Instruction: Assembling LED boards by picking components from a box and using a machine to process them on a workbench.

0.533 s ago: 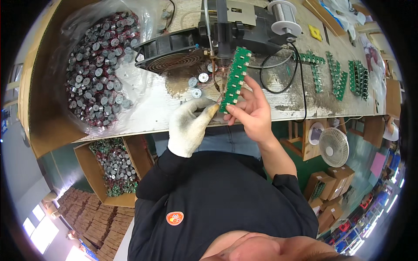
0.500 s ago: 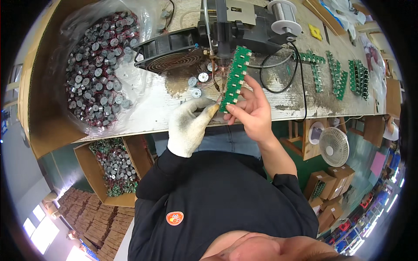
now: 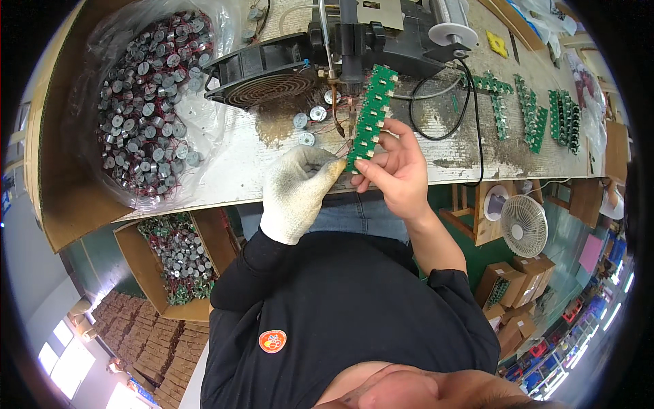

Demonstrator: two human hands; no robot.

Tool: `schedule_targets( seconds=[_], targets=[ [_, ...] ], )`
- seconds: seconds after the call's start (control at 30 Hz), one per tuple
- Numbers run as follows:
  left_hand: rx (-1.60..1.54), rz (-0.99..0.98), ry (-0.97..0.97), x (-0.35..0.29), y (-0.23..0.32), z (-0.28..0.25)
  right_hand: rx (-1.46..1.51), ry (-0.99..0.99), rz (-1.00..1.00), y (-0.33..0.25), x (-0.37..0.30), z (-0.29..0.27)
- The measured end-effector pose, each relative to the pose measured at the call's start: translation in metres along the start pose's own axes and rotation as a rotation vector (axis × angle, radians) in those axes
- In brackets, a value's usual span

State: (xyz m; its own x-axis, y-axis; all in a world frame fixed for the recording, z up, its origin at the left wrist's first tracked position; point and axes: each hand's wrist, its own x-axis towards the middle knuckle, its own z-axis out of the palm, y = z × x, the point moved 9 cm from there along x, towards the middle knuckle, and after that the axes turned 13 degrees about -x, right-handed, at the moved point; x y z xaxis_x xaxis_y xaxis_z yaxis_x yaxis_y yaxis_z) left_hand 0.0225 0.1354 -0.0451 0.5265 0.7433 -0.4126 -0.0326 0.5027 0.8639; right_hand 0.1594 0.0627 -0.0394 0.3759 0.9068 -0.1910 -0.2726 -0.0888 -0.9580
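My right hand point(image 3: 398, 170), bare, pinches the lower part of a long green circuit board strip point(image 3: 375, 112) between thumb and fingers. The strip stands tilted over the bench edge, with small pale parts along it. My left hand point(image 3: 294, 198), in a white glove with a stained thumb tip, is closed with its fingertips beside the strip's lower end. Thin wires show faintly near those fingertips; what they pinch is too small to make out. Just left of the strip, a soldering iron tip point(image 3: 338, 127) points down. Several small round silver motors point(image 3: 317, 113) lie nearby on the bench.
A black fan point(image 3: 269, 78) and a solder spool point(image 3: 452, 33) flank the soldering stand. At left, a plastic bag of wired motors point(image 3: 146, 109) lies in a cardboard box point(image 3: 65, 198). More board strips point(image 3: 564, 121) lie at right, beyond a black cable point(image 3: 471, 123).
The whole view has shifted slightly. The strip and both hands keep nearly the same pose, with the strip's lower end still beside the gloved fingertips.
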Motion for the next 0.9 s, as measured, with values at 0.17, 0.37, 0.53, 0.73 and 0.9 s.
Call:
schedule_targets(
  seconds=[0.17, 0.37, 0.53, 0.73, 0.9],
  targets=[
    [-0.041, -0.008, 0.011, -0.001, 0.002, 0.001, -0.002, 0.005, -0.010, -0.003, 0.000, 0.000],
    [0.026, 0.029, 0.010, 0.001, 0.008, 0.002, 0.012, 0.022, -0.019, -0.005, 0.002, -0.001],
    [0.007, 0.023, 0.010, 0.002, 0.010, 0.003, 0.025, 0.016, -0.009, -0.006, 0.003, -0.001],
    [0.081, 0.062, 0.017, -0.001, 0.019, 0.004, 0.026, 0.012, -0.029, -0.011, 0.002, 0.001],
    [0.060, 0.026, 0.033, -0.001, 0.005, -0.001, 0.004, 0.033, -0.012, -0.003, 0.001, -0.001]
  ],
)
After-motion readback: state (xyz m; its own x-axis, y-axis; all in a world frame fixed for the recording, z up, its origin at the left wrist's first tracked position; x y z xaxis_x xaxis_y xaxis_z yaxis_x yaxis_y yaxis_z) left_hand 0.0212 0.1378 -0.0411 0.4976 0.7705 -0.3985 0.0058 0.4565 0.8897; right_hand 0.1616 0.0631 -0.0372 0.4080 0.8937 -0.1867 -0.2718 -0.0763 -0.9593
